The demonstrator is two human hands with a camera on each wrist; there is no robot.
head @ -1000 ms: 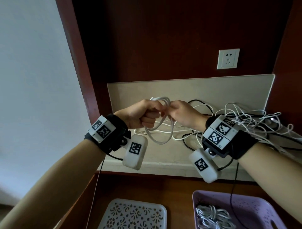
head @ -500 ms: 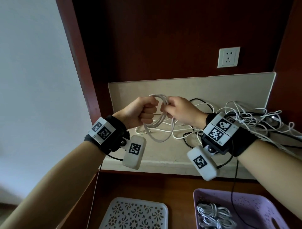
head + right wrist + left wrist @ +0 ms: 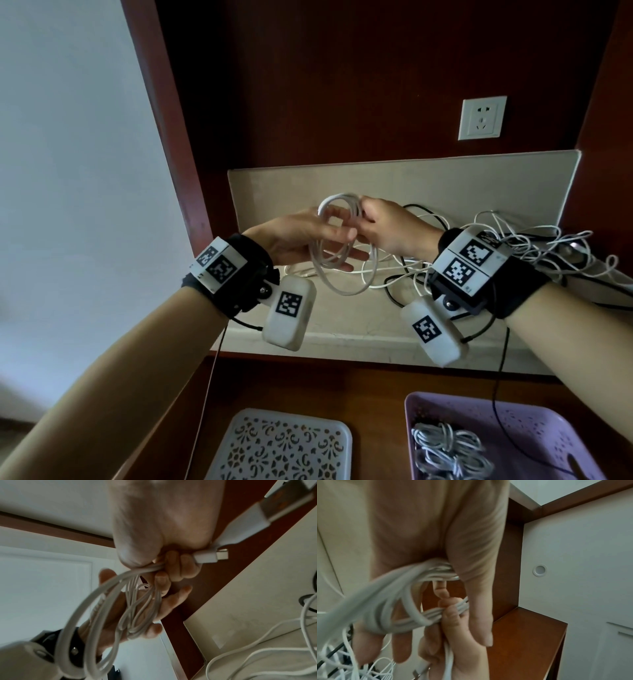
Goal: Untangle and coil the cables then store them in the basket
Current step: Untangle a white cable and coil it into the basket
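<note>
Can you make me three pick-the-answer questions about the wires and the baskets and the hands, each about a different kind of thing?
1. Where is the purple basket?
A. on the wall
B. low at the right, below the right arm
C. on the pale countertop

2. What colour is the coiled cable held up between the hands?
A. white
B. red
C. green

3. What is the right hand doing?
A. resting flat on the counter
B. pointing at the wall socket
C. pinching the coil's strands together

Answers:
1. B, the head view shows it at the bottom right, with coiled white cables already inside.
2. A, its loops look white in all three views.
3. C, the right wrist view shows its fingers curled round the bunched strands, while the left hand has straight fingers through the loops.
</note>
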